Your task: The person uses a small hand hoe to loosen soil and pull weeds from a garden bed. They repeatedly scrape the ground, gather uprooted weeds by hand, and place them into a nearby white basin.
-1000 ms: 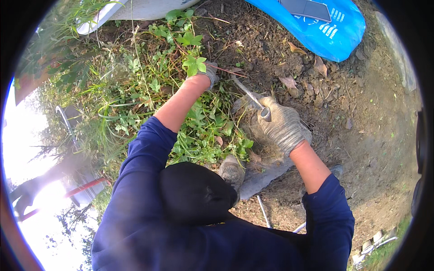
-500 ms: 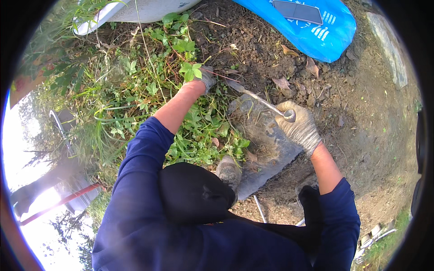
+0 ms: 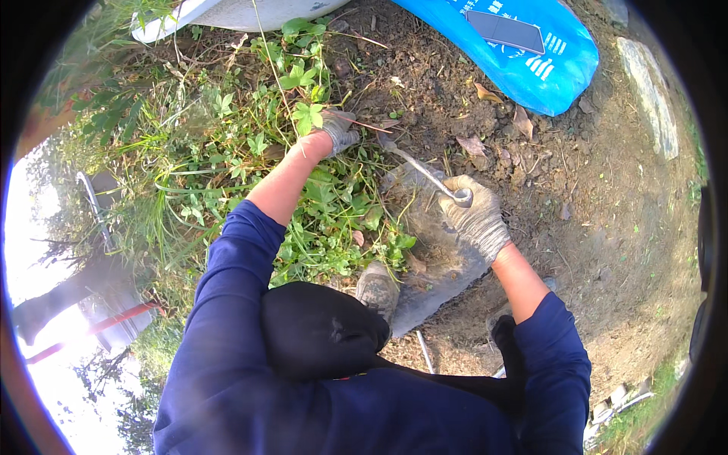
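Left hand: the gloved left hand (image 3: 340, 131) is at the weeds' edge, just above the middle of the frame; its fingers look curled, but I cannot tell whether they grasp stems.
Right hand: the gloved right hand (image 3: 476, 216), right of centre, has its fingers clenched around the tool (image 3: 425, 173).
Tool: slants up and left from the right hand, its ring-shaped end at the glove, its far tip near the left hand, beside the weeds.
Weeds: the weeds (image 3: 326, 197) stand dense and rooted-looking from centre to upper left; none lies in a distinct pulled heap that I can make out.
Soil: bare soil (image 3: 425, 83) fills the upper centre and right, with a few dry leaves (image 3: 523, 123) and small sprigs on it.
Extent: partway, I judge; the right side looks done, while most of the growth on the left remains.
Boundary: the line between growth and soil runs past the left hand down to the slab (image 3: 447, 273), beside the boot (image 3: 378, 288).
Upper edge: a phone (image 3: 506, 32) rests on the blue bag (image 3: 557, 83).
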`<action>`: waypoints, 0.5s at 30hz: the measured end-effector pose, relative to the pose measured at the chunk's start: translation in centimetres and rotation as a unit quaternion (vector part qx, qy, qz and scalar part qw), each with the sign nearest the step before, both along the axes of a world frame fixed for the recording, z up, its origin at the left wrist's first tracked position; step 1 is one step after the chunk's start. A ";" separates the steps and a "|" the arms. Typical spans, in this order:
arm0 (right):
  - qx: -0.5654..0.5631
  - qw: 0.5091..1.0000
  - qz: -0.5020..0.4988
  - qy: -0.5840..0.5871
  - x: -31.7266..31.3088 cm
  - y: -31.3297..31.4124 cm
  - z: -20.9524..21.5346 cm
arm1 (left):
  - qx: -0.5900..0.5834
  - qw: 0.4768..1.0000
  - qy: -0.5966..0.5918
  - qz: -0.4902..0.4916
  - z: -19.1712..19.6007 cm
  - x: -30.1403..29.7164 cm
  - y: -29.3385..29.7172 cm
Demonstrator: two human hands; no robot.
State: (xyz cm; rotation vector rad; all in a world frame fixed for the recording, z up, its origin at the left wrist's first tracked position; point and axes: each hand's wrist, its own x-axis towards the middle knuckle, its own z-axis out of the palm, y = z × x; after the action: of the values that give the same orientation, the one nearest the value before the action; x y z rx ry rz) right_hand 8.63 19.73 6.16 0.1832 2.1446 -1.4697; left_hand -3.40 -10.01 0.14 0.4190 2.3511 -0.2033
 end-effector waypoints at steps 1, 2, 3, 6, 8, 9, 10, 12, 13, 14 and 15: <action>-0.070 0.981 -0.070 -0.169 0.0 0.5 0.2 | 0.018 1.000 -0.014 0.006 0.6 0.1 -0.6; -0.100 0.954 -0.097 -0.267 0.5 1.3 0.9 | 0.094 0.995 0.018 0.027 1.5 0.7 -1.6; -0.170 0.917 -0.128 -0.336 0.2 2.5 1.6 | 0.163 0.984 0.056 0.053 2.3 1.4 -2.6; 0.030 0.997 0.054 -0.055 1.1 5.5 4.5 | 0.010 0.999 -0.046 -0.011 3.5 4.7 -3.3; 0.059 0.996 0.038 -0.062 1.4 7.3 6.0 | -0.056 0.980 -0.180 0.056 5.0 8.2 -4.1; 0.089 0.993 0.040 -0.063 1.5 8.0 6.5 | -0.037 0.989 -0.142 0.011 6.1 10.2 -4.3; 0.102 0.993 0.048 -0.037 1.6 8.4 6.9 | -0.033 0.992 -0.119 -0.003 6.3 10.8 -4.0; 0.147 0.988 0.048 0.017 1.6 8.9 7.3 | -0.026 0.990 -0.130 -0.054 6.7 11.6 -3.0; 0.121 0.991 0.048 0.033 1.4 9.0 7.2 | -0.006 0.985 -0.140 -0.097 7.0 11.7 -2.3; 0.124 0.991 0.037 0.034 1.2 9.0 7.1 | -0.004 0.982 -0.156 -0.109 7.3 11.5 -1.5; 0.151 0.988 0.019 0.010 0.9 8.9 6.8 | -0.013 0.976 -0.174 -0.128 7.7 11.0 -0.7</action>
State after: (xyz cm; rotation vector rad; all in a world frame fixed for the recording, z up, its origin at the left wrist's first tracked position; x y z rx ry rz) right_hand 9.50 28.65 13.00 0.2343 2.3653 -1.1223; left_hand 7.64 -10.67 7.80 0.6866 1.9459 -0.2576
